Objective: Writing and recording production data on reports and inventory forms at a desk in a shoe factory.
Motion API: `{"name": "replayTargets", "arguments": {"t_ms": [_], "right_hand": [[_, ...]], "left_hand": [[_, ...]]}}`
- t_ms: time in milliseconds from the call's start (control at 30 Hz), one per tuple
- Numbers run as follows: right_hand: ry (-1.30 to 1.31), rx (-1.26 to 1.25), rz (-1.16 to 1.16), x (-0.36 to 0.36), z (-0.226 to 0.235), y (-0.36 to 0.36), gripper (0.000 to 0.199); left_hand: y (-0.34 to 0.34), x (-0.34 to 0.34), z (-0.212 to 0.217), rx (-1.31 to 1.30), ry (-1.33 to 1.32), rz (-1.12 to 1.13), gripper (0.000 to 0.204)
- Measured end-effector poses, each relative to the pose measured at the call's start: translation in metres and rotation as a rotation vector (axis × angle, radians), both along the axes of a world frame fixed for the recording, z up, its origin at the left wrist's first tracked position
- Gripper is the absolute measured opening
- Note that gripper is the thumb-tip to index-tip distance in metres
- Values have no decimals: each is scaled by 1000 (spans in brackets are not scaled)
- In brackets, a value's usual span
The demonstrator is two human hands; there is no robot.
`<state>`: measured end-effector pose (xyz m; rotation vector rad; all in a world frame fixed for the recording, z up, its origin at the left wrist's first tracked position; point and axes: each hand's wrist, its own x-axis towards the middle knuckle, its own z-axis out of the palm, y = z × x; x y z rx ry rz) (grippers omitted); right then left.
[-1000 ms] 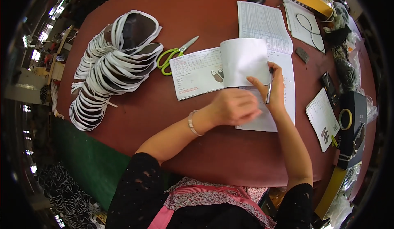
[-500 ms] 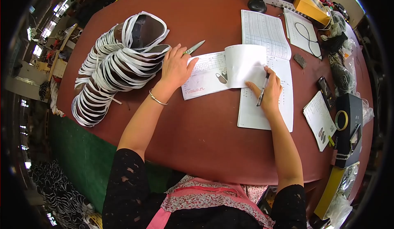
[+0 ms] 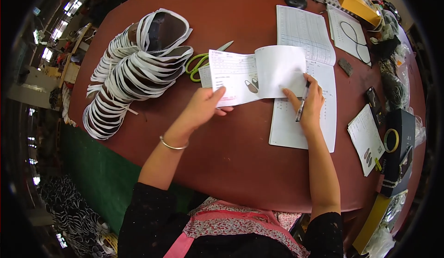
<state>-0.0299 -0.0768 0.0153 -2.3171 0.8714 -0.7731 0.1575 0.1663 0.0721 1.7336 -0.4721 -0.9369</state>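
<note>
My left hand (image 3: 203, 106) pinches the lower left edge of a stack of printed slips (image 3: 233, 75), thumb on top and fingers beneath. The slips carry a small drawing of shoes. My right hand (image 3: 311, 101) is closed around a pen (image 3: 301, 104) and rests at the edge of a folded-over white page (image 3: 280, 70), over an open notebook (image 3: 293, 126). Green-handled scissors (image 3: 198, 64) lie just beyond the slips, partly covered by them. To the left are bundled brown shoe pieces with white edging (image 3: 138, 80).
On the red-brown table (image 3: 222, 161), a dark box (image 3: 397, 147) bearing a tape roll (image 3: 391, 140) stands at the right beside more slips (image 3: 365, 135) and a black phone (image 3: 373, 98). A grey block (image 3: 345, 67) lies beyond the notebook. Dark cut pieces (image 3: 69, 211) fill the floor at lower left.
My left hand has come back toward me from near the scissors and now grips the slips, whose left side is raised. The scissors' green handles have come into sight.
</note>
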Motion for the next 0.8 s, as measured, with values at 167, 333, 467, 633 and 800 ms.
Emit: {"name": "replayTargets", "arguments": {"t_ms": [167,333,467,633,800], "right_hand": [[-45,75,-27,1,-4,-4,67],[-170,135,14,0,-4,-8,59],[-133,160,12,-2,-1,-7,58],[-53,52,2,-1,-1,-7,57],[-55,54,-5,-1,-1,-7,55]], "left_hand": [[-44,-57,-12,-238,-443,26,29],[-84,-84,-28,-303,-948,-69,67],[-87,-95,-45,-175,-1170,114,95],[-84,-85,-59,-354,-889,317,86],[-82,-77,-51,-325,-453,457,24]]}}
